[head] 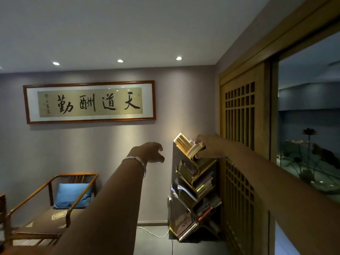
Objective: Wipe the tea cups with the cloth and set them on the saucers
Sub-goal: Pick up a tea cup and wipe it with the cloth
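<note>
No tea cup, cloth or saucer is in view. Both of my arms reach forward at chest height toward a wall. My left hand (149,152), with a silver bracelet on its wrist, hovers in the air with curled, spread fingers and holds nothing. My right hand (207,146) is at the top of a tree-shaped bookshelf (195,190). Its fingers lie over a leaning book (196,149) and its thumb sits under that book's edge.
The bookshelf stands in the corner beside a wooden lattice door (241,144). A wooden armchair (49,205) with a blue cushion (73,196) is at the lower left. A framed calligraphy panel (90,102) hangs on the wall. A white cable (156,234) runs along the floor.
</note>
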